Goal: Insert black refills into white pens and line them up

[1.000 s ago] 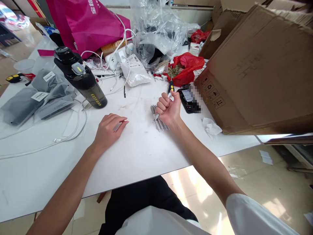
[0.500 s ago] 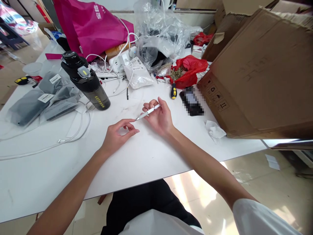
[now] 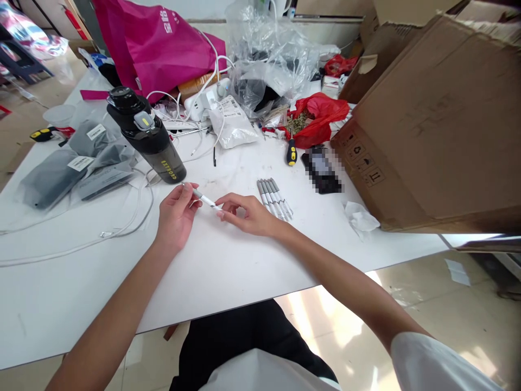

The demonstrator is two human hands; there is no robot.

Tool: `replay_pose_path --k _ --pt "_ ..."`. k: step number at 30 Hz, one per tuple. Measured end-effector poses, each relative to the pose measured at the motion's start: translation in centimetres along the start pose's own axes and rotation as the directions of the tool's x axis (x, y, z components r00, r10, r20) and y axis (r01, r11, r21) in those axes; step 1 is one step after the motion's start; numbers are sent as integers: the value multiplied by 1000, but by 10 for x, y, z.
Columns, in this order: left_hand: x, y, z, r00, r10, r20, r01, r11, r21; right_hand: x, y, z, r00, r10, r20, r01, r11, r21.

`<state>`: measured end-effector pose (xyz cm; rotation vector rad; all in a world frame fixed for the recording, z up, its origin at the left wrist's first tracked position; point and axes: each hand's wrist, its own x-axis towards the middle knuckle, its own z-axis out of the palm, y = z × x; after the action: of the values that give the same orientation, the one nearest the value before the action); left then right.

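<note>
A slim white pen (image 3: 203, 199) is held between both hands just above the white table (image 3: 228, 260). My left hand (image 3: 176, 214) pinches its upper end with thumb and fingers. My right hand (image 3: 246, 213) grips the other end with its fingertips. A row of several similar grey-and-white pens (image 3: 275, 199) lies on the table just right of my right hand.
A dark water bottle (image 3: 146, 136) stands at the left, grey packets (image 3: 61, 168) and white cables beside it. A screwdriver (image 3: 291, 153), a phone (image 3: 321, 168), a red bag (image 3: 315, 119) and a crumpled tissue (image 3: 360, 220) lie near a big cardboard box (image 3: 439, 119). A magenta bag (image 3: 158, 49) sits behind.
The right hand lifted one pen from the row, carried it left and passed its end to the left hand, which rose off the table to pinch it. The row is uncovered again.
</note>
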<state>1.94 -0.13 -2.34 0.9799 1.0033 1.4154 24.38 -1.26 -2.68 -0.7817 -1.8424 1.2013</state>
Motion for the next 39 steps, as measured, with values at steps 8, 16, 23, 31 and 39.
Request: replay_pose_path --k 8,16,23,31,39 --pt "3 2 -7 998 49 -47 -33 960 278 4 2 -51 946 34 -323 -255 695 -673" --pt "10 -21 -21 996 94 9 -85 853 515 5 4 -79 894 321 -313 -413 317 -854" --pt "9 -29 -28 968 212 138 -248 686 684 7 -4 -64 887 376 -266 -387 292 -875" --pt "6 -37 -36 933 242 267 -359 553 752 4 -10 -48 926 42 -374 -292 710 -642" --pt "-3 -45 -37 943 142 299 -326 557 763 -1 -4 -41 873 -73 -482 -85 951 -298"
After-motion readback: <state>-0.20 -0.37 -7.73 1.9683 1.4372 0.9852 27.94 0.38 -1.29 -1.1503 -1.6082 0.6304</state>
